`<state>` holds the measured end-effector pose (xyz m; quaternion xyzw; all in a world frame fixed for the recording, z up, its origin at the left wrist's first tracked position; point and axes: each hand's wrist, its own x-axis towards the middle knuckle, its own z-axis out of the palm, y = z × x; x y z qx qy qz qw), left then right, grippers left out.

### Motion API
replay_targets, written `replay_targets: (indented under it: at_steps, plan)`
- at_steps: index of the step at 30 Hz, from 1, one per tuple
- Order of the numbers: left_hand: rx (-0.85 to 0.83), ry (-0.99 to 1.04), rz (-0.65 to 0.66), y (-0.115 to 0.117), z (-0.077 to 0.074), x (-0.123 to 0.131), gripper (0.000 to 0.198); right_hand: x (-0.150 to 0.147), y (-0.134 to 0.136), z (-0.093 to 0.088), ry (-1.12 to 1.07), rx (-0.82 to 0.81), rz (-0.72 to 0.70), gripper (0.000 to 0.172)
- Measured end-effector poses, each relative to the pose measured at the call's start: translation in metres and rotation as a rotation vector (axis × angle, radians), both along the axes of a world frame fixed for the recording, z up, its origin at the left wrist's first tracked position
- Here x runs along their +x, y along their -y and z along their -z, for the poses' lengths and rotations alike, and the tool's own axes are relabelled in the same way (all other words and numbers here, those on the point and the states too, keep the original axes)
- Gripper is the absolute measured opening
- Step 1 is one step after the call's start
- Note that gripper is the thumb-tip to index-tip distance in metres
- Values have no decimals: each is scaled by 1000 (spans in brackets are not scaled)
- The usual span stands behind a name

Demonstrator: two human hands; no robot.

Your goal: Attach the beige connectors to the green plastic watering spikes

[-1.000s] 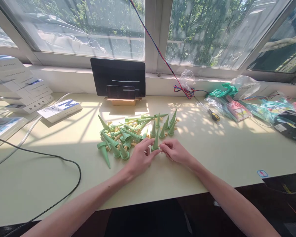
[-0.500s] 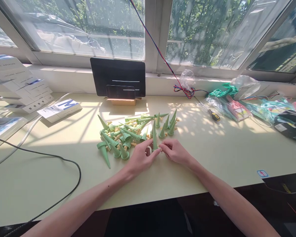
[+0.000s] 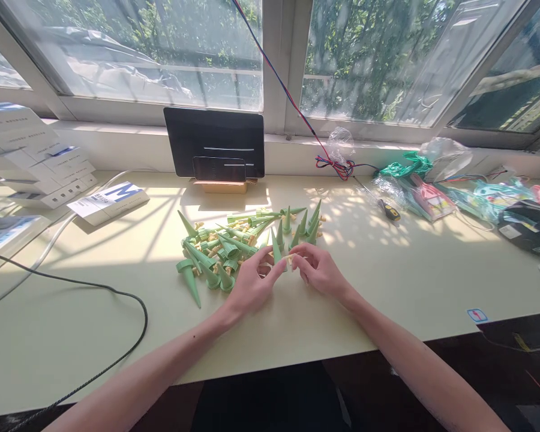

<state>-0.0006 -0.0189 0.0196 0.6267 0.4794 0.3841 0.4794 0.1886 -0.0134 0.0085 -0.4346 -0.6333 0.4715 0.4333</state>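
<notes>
My left hand [image 3: 251,283] pinches a green cone-shaped spike [image 3: 276,247] near its base, tip pointing up and slightly left. My right hand [image 3: 317,270] is closed at the spike's beige end piece [image 3: 290,257], fingertips touching it. Both hands hover just above the pale desk [image 3: 387,282]. To the left lies a heap of the same green spikes [image 3: 216,249] with beige fittings. Several more spikes stand upright in a group [image 3: 303,222] just behind my hands.
A dark tablet [image 3: 213,143] on a wooden stand leans against the window sill. Boxes and papers [image 3: 40,162] stack at the left, with a black cable [image 3: 94,288] looping across the desk. Red-blue wires [image 3: 333,163], a screwdriver [image 3: 389,211] and plastic bags [image 3: 454,186] lie at the right.
The spike stood on the desk between my hands; now both hands have lifted it slightly and tilted it, moving a little away from me.
</notes>
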Motion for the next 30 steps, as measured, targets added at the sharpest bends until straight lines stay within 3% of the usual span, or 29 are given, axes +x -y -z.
replay_targets:
  at_steps: [10,22,30]
  plan:
    - [-10,30,-49,3,-5,0,59,3,4,0,57,118,-12,27]
    - [-95,111,-75,5,-7,1,56,2,1,12,266,638,93,14]
    - [-220,139,-89,2,-4,-1,56,2,5,14,521,790,80,22]
